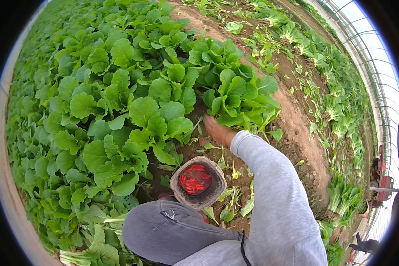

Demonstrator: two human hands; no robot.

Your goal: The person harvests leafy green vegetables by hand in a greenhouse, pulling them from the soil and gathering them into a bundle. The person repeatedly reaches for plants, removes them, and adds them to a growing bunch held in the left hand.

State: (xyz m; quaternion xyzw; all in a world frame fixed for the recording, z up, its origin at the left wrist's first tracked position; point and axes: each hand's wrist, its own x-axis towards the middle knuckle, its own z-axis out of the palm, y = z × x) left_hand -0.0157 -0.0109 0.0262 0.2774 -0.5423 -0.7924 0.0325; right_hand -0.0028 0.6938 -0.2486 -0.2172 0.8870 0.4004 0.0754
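Observation:
My right hand point(217, 130), blurred, reaches low to the soil at the base of a leafy green plant point(234, 96). Leaves cover part of its fingers, so whether they grip a stem is hidden. Close to my knee stands a worn, soil-stained plastic container point(219, 189) with rounded corners. Many small red pieces point(195, 179) lie inside it; their exact kind is unclear. My left hand is out of view. At the lower left, pale-stalked pulled greens point(78, 257) lie beside the growing plants.
Dense leafy greens point(86, 106) fill the left side. Pulled greens point(332, 109) lie in a row along the right, with a tied bunch point(340, 199) nearer me. Loose leaves point(232, 206) litter the soil. Red machinery point(382, 186) stands by the greenhouse frame point(374, 63).

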